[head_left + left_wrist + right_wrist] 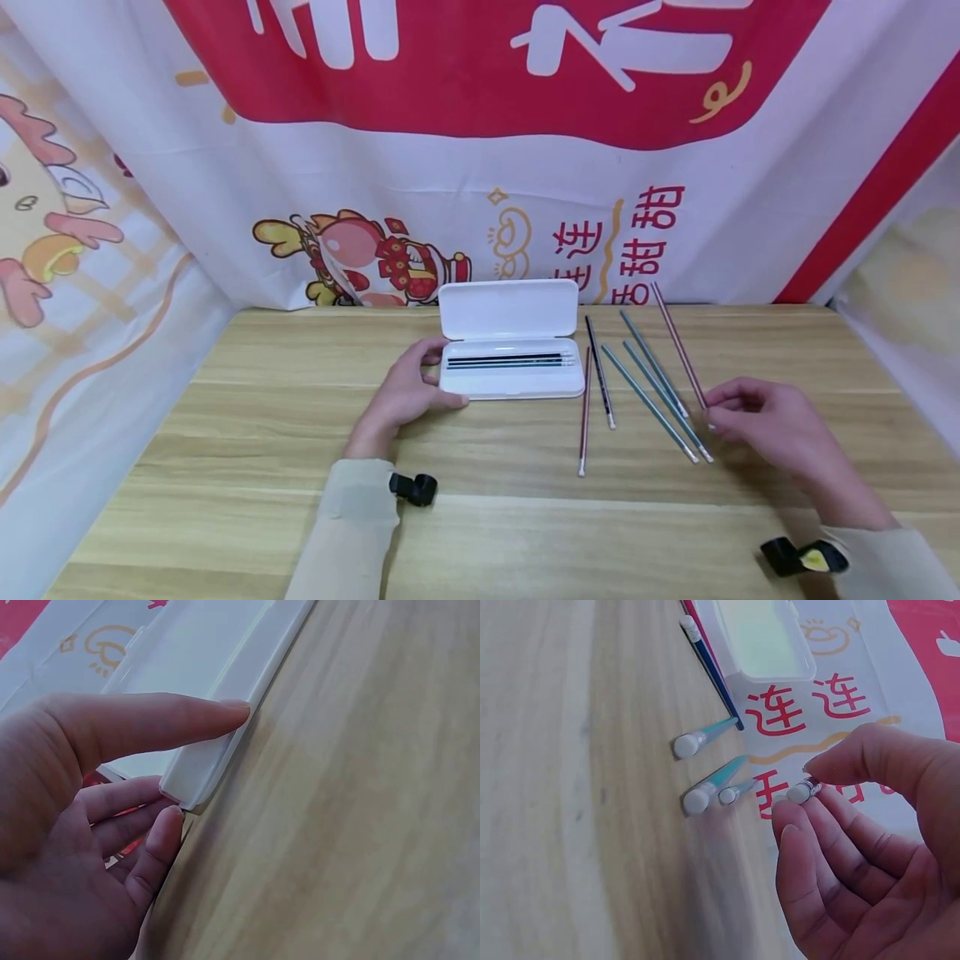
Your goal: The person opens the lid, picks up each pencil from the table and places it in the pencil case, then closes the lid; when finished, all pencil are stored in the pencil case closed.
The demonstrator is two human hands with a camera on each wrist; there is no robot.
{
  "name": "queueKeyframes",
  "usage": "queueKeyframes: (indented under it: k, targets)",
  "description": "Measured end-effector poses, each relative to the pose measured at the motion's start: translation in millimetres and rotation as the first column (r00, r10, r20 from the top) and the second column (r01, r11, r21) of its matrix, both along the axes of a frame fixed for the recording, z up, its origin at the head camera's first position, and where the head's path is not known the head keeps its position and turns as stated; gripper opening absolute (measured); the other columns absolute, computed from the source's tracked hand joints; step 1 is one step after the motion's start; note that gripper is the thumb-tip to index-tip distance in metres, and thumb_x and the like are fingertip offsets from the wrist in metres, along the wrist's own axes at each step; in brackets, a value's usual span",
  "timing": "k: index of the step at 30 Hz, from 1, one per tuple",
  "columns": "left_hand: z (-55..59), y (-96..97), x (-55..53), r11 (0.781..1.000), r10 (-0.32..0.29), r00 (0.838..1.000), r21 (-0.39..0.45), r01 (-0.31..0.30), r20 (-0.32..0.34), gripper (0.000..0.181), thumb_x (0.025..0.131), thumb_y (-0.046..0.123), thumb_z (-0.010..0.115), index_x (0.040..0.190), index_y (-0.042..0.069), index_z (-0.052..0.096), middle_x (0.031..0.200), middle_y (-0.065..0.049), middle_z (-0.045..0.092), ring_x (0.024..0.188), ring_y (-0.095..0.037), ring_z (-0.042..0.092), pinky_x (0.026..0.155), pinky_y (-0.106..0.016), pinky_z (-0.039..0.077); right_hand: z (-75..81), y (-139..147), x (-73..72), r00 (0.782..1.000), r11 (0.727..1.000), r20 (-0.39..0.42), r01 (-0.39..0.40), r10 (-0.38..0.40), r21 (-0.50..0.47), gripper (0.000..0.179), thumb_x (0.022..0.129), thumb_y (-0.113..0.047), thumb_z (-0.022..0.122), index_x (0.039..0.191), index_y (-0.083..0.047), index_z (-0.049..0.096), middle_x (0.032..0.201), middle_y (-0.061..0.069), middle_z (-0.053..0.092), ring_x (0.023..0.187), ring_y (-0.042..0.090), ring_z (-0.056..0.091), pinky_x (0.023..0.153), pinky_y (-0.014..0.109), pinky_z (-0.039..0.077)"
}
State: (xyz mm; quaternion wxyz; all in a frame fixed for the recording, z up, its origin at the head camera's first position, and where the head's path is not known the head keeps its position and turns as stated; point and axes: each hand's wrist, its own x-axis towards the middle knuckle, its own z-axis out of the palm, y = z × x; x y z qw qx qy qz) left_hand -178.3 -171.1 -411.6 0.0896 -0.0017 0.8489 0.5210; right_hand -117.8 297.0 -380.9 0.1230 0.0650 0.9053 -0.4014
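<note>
A white pencil case (480, 385) lies on the table with its lid (508, 308) raised at the back. Inside it are a few dark and teal pencils (506, 362). My left hand (405, 387) grips the case's left end, with the thumb (172, 724) along the front edge and the other fingers around the end. At the right, my right hand (780, 429) pinches a reddish pencil (677, 343) near its white eraser (799, 793), and the pencil's far end points away. Several loose pencils lie between the case and this hand, including teal ones (645, 397).
Just right of the case lie a dark pencil (599, 375) and a red pencil (585, 417), erasers towards me. The wooden table (525, 533) ends at a printed cloth (420, 167) hanging behind. More cloth (97, 275) hangs at the left side.
</note>
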Motion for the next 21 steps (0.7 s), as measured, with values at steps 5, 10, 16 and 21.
queueKeyframes:
  k: [5,10,16,21]
  targets:
    - [0.4,2.1,-0.9,1.000,-0.001,1.000,-0.009,0.001,-0.001,0.093,0.073,0.005,0.098,0.154,0.013,0.054,0.146,-0.018,0.061,0.111,-0.031,0.067,0.097,-0.041,0.058,3.5,-5,-1.1,0.999,0.999,-0.046,-0.021,0.023,0.047,0.036,0.101,-0.028,0.075,0.128,-0.005,0.070,0.112,0.011,0.073,0.095,0.024,0.062,0.070,0.030,0.056]
    - [1.8,3.9,0.1,1.000,0.016,1.000,-0.009,-0.016,0.007,0.093,0.072,0.002,0.097,0.154,0.014,0.054,0.147,-0.016,0.061,0.111,-0.031,0.068,0.097,-0.040,0.058,10.6,-14,-7.2,0.987,0.990,-0.134,-0.072,0.088,0.118,0.030,0.100,-0.033,0.077,0.121,-0.012,0.075,0.109,0.006,0.075,0.096,0.020,0.063,0.073,0.025,0.052]
    - [3.4,4.4,1.6,1.000,0.017,1.000,-0.010,-0.017,0.008,0.092,0.073,0.002,0.096,0.154,0.014,0.054,0.149,-0.017,0.060,0.112,-0.032,0.068,0.096,-0.041,0.059,21.4,-34,-17.3,0.961,0.979,-0.207,-0.157,0.182,0.130,0.021,0.099,-0.024,0.079,0.116,-0.012,0.078,0.105,0.005,0.075,0.095,0.021,0.063,0.072,0.024,0.053]
    - [2.6,3.6,0.7,1.000,0.015,1.000,-0.006,-0.015,0.009,0.092,0.073,0.002,0.096,0.154,0.014,0.054,0.148,-0.016,0.060,0.112,-0.032,0.068,0.098,-0.042,0.058,32.2,-52,-29.0,0.930,0.960,-0.253,-0.234,0.268,0.155,0.014,0.097,-0.017,0.079,0.111,-0.013,0.079,0.102,0.004,0.076,0.095,0.022,0.064,0.074,0.025,0.054]
